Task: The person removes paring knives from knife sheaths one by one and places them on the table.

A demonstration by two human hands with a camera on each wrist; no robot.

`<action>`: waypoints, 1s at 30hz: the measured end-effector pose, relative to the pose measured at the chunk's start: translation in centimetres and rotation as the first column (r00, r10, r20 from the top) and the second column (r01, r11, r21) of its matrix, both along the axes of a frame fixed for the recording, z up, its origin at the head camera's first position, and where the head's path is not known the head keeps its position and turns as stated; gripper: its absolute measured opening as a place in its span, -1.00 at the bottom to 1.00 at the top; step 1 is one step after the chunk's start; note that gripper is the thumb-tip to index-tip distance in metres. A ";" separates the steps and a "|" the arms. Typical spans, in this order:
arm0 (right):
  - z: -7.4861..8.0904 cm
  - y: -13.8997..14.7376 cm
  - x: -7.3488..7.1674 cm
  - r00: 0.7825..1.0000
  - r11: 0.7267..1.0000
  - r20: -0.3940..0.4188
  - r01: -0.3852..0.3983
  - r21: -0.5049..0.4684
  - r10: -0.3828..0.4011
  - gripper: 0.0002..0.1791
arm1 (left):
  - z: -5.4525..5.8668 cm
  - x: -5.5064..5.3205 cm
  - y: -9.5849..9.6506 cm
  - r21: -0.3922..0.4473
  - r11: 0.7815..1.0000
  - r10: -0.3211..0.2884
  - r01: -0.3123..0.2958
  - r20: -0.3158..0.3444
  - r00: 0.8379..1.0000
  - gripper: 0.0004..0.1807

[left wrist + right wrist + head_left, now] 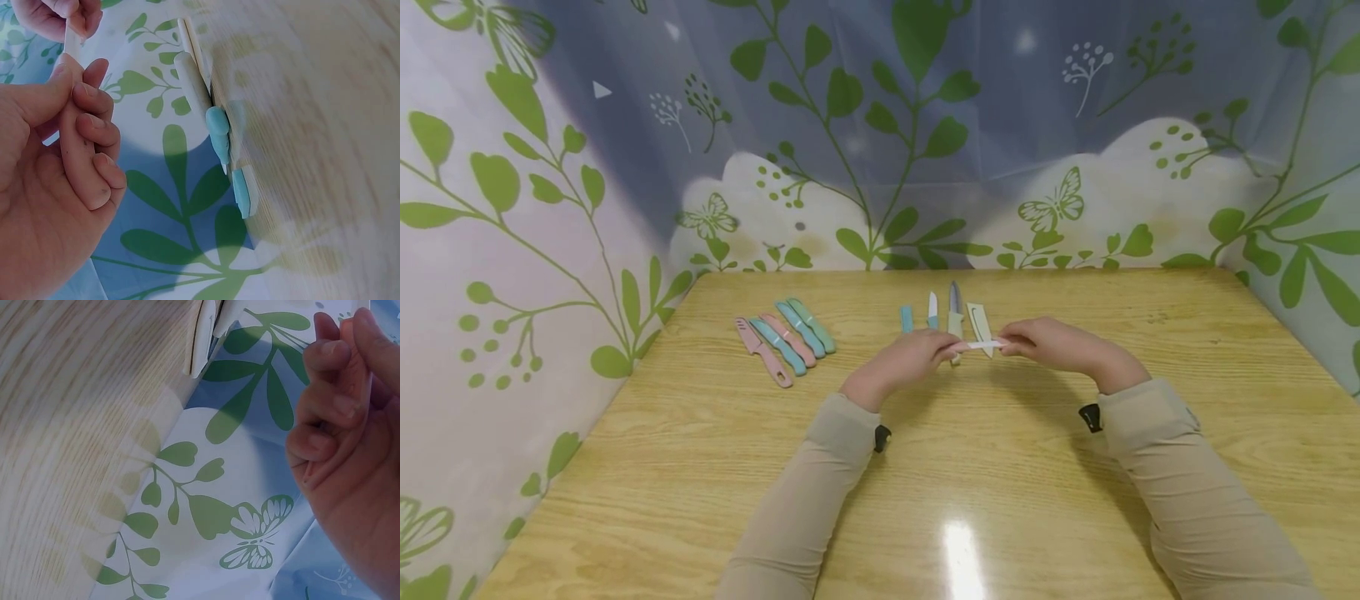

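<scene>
Over the table, my left hand grips the pink handle of a small knife, fingers curled round it. Its white blade shows between my two hands. My right hand holds a flat pink sheath along its fingers, in line with the blade. Just beyond the hands lie a cream-handled knife with a grey blade and a cream sheath. Left of these are a small blue-handled knife with a white blade and a short blue sheath.
Several pink, blue and green knives lie side by side at the left, among them a pink one and a green one. The wooden table ends at a leaf-patterned curtain behind and at the sides.
</scene>
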State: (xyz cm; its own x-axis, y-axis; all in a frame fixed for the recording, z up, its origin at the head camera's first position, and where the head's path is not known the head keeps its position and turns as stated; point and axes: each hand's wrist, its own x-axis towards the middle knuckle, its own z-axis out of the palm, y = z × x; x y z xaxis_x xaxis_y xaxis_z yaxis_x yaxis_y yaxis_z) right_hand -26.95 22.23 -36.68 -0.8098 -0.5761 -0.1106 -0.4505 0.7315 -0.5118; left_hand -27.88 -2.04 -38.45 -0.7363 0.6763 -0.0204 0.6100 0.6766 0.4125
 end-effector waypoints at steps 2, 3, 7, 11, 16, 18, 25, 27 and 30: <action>0.0 0.0 0.0 1.000 1.000 0.003 0.002 0.001 -0.002 -0.70 | 0.0 0.0 0.0 0.000 1.000 -0.001 0.001 -0.003 1.000 -0.56; 0.0 0.0 0.0 1.000 1.000 0.002 0.002 0.002 -0.002 -0.70 | 0.0 0.0 0.0 -0.001 1.000 -0.002 0.002 -0.006 1.000 -0.56; 0.1 0.0 0.0 1.000 1.000 0.003 0.001 0.005 -0.001 -0.70 | 0.1 -0.1 0.0 -0.004 1.000 -0.003 0.003 -0.008 1.000 -0.56; 0.1 0.0 0.0 1.000 1.000 -0.003 0.003 0.012 -0.003 -0.69 | 0.1 -0.1 0.0 -0.003 1.000 -0.001 0.001 -0.005 1.000 -0.56; 0.1 0.1 -0.1 1.000 1.000 0.000 0.008 0.020 -0.008 -0.68 | 0.2 0.0 0.0 -0.008 1.000 -0.002 0.002 -0.003 1.000 -0.55; 0.1 0.1 -0.1 1.000 1.000 0.001 0.008 0.019 -0.008 -0.68 | 0.2 -0.1 0.0 -0.012 1.000 -0.006 0.005 -0.005 1.000 -0.55; 0.1 0.1 0.0 1.000 1.000 0.007 0.010 0.020 -0.010 -0.67 | 0.0 -0.2 0.0 -0.015 1.000 -0.006 0.006 0.001 1.000 -0.55; 0.1 0.1 0.0 1.000 1.000 0.007 0.011 0.022 -0.011 -0.67 | 0.0 -0.2 0.0 -0.009 1.000 -0.001 0.001 0.011 1.000 -0.55; 0.1 0.1 0.0 1.000 1.000 0.008 0.012 0.023 -0.013 -0.68 | 0.1 -0.1 0.0 0.001 1.000 0.005 -0.005 0.024 1.000 -0.55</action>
